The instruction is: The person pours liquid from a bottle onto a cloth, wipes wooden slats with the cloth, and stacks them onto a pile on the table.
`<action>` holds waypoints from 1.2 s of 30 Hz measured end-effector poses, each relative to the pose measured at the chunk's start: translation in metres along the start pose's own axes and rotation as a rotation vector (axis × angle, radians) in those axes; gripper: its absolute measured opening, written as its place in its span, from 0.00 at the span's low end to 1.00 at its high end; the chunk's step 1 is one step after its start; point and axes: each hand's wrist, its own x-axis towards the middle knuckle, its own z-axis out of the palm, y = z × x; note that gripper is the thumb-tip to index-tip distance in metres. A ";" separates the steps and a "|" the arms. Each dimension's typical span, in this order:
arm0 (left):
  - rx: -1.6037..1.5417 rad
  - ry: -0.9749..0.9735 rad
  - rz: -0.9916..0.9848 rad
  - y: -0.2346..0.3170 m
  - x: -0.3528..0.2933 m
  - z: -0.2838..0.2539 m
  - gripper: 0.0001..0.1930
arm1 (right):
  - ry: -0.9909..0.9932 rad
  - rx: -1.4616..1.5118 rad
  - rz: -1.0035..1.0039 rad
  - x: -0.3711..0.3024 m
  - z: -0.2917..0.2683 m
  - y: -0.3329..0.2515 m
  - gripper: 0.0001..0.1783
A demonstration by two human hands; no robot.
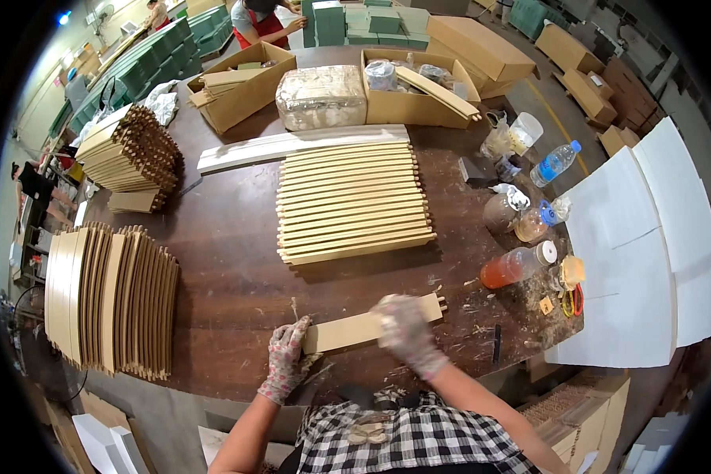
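Fingers of our gloved left hand grasp the left end of a flat wooden slat, which lies slightly aslant before us on the dark brown surface. Our right hand is blurred above the slat's right half; we cannot tell whether its fingers are bent around anything. Past it, the slat's far end shows small, peg-like projections. Across from us, an open cardboard box at the left holds flat pale pieces, and another carton holds plastic-wrapped bundles, with long strips laid slanting over its edge. Between these two sits a block-shaped package in shiny clear wrapping. To our right, a white-capped bottle lies tilted with orange-red liquid inside, and a clear blue-capped bottle stands farther off. Pale slats with notched ends make a neat ridged stack beyond our hands, near a long, smooth white strip. At our left, more slats stand packed in a curved-looking row.
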 end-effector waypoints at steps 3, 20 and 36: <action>-0.069 0.003 0.029 0.005 0.009 -0.002 0.38 | -0.332 -0.297 0.020 -0.009 0.047 -0.018 0.04; -0.341 -0.019 -0.043 -0.004 0.010 -0.021 0.50 | -0.026 -0.379 0.133 -0.013 0.029 -0.002 0.07; -0.237 0.088 0.042 -0.023 0.006 -0.002 0.54 | -0.242 -0.163 -0.136 -0.017 0.119 -0.053 0.07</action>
